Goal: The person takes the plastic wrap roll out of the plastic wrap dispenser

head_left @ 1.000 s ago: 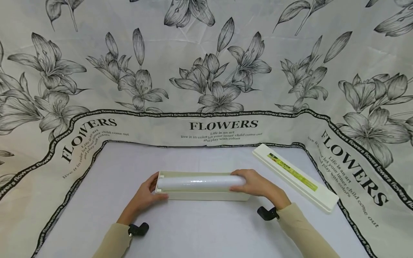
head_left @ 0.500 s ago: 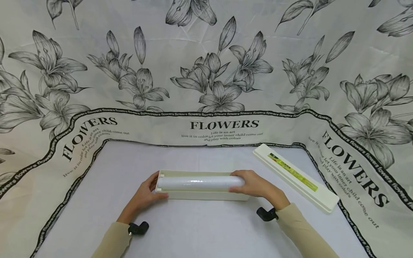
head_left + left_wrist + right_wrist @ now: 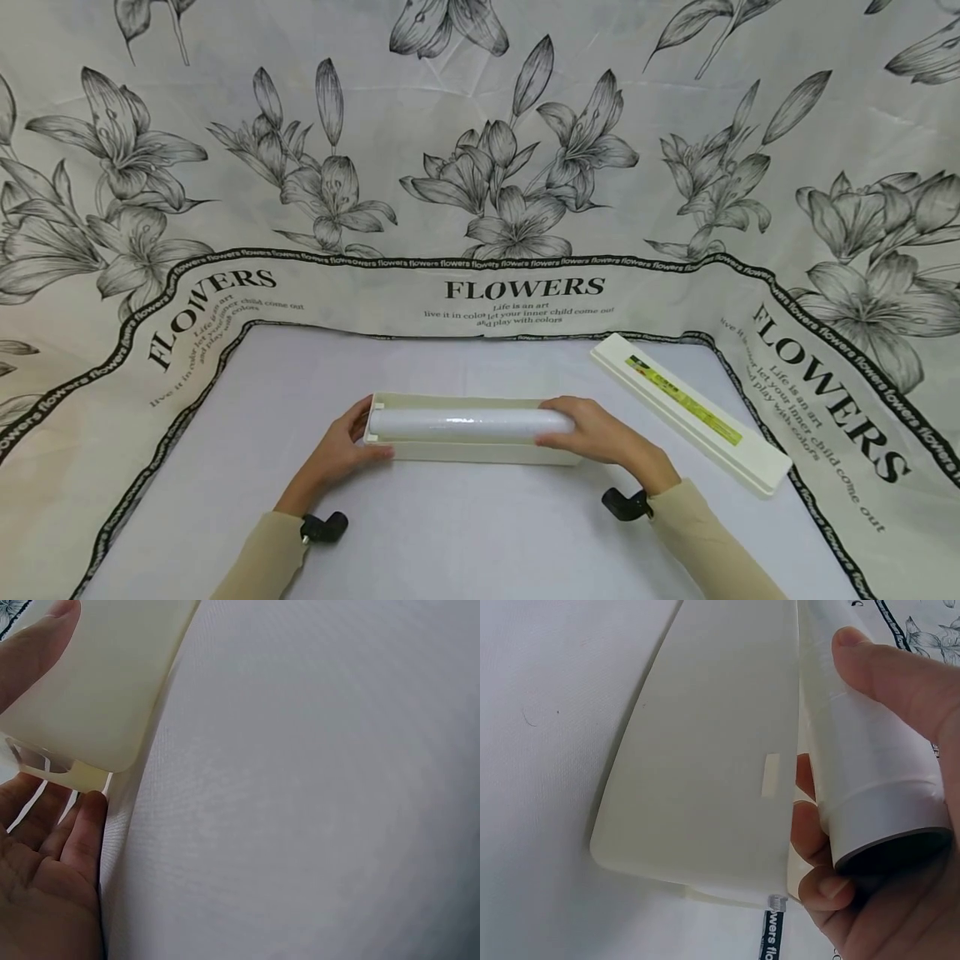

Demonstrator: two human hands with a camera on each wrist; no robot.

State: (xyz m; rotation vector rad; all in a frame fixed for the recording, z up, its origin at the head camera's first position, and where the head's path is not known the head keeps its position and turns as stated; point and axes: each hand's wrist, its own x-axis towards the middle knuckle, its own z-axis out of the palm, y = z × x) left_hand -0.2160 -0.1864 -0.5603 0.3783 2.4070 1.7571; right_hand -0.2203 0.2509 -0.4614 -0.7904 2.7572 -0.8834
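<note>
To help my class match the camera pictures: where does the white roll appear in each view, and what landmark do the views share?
Head: the white roll lies just below centre, its right end held by the right hand.
Left wrist: it cannot be made out.
Right wrist: upper right, its dark end lowest.
Shared landmark: the cream box, upper left in the left wrist view, left of the roll in the right.

Behind the white tabletop (image 3: 480,533) and along both its sides, we see a pale cloth (image 3: 457,100) printed with grey line-drawn flowers (image 3: 517,221). Below these, we note a black band (image 3: 480,263) lettered in white; beneath it, the heading (image 3: 525,288) "FLOWERS" appears three times, each above smaller lines of text (image 3: 519,314). The light is soft.
</note>
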